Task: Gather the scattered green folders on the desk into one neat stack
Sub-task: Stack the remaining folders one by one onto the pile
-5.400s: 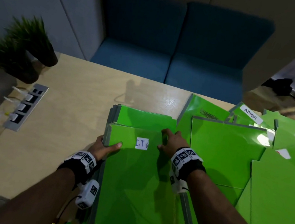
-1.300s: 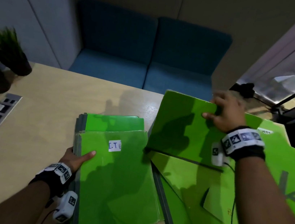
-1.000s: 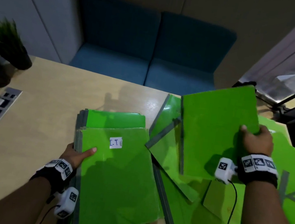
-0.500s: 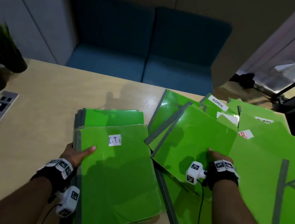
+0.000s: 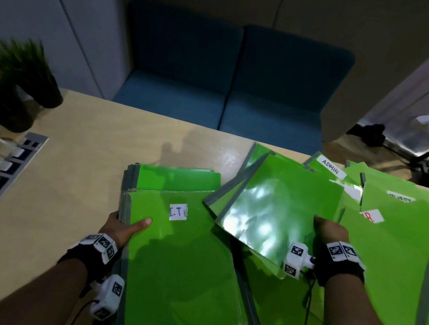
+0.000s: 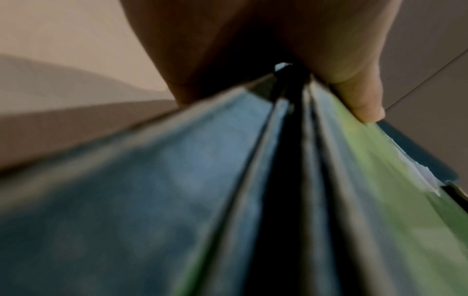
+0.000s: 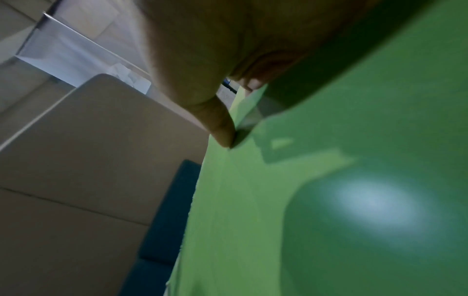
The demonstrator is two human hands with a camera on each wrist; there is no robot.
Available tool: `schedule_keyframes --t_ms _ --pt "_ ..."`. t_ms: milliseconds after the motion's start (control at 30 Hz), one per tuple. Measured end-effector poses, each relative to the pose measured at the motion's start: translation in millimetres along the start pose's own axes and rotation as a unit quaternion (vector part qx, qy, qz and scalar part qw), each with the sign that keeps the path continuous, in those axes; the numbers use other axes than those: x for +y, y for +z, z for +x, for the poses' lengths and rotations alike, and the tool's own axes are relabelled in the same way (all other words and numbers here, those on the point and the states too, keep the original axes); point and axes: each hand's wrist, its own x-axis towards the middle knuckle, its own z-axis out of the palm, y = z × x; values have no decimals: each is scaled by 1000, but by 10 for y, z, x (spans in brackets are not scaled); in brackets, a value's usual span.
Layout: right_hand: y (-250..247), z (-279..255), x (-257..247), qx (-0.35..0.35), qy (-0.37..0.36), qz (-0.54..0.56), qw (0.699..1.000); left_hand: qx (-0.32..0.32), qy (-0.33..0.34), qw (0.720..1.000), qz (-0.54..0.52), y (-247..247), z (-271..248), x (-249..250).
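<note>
From the left wrist, left hand pinches stack edges

A stack of green folders lies on the worktop, its top one labelled "I.T". To its right, a glossy folder is tilted, overlapping the stack's corner. More folders lie scattered, overlapping, further right.

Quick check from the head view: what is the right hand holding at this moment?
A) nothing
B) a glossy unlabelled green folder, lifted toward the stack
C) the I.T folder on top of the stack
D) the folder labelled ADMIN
B: the right hand grips the glossy green folder by its right edge, its left corner over the stack that the left hand holds.
</note>
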Motion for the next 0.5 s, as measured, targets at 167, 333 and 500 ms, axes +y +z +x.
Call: schedule_keyframes --t_ms 167,333,500 --pt "125 -211 -187 -13 -89 38 995 4 3 1000 -15 5 -87 69" --pt "414 -486 -16 -106 -154 13 982 12 6 1000 -3 21 -214 163" --pt "969 -982 281 -204 -157 -76 963 13 4 1000 -2 15 -204 140"
